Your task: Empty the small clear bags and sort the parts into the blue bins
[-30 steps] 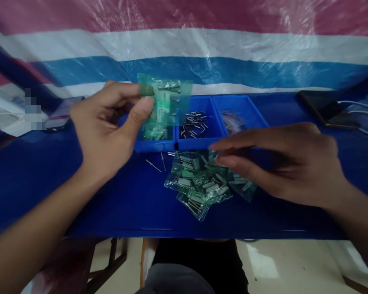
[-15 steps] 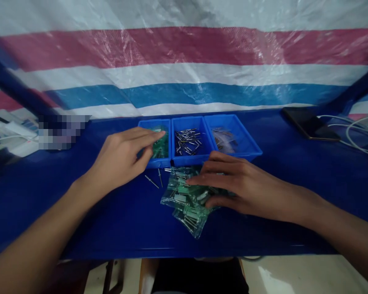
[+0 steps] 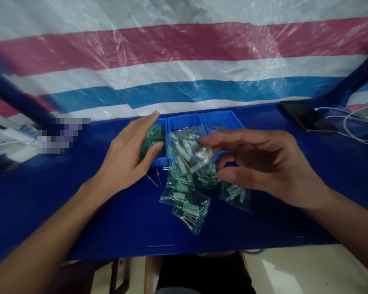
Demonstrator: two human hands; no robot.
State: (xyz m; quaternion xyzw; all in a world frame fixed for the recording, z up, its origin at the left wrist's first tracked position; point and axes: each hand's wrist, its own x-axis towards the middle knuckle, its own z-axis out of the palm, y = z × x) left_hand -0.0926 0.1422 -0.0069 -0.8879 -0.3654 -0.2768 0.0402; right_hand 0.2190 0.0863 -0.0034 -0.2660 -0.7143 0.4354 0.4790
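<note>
Over the left blue bin, my left hand is spread, thumb apart from the fingers, holding nothing. Green bags lie in that bin. My right hand holds a clear bag of small parts at its right edge, raised in front of the middle blue bin. Below it, more clear bags with pale and metal pieces lie on the blue table, and another bag sits under my right hand. Loose rivets lie by the left bin.
The right blue bin holds metal pieces and is partly hidden by my right hand. A dark phone and white cables are at the back right. White items stand at the far left, before a striped sheet.
My right hand has risen from the pile with a clear bag, uncovering another bag below. My left thumb and fingers have spread farther apart over the left bin.
</note>
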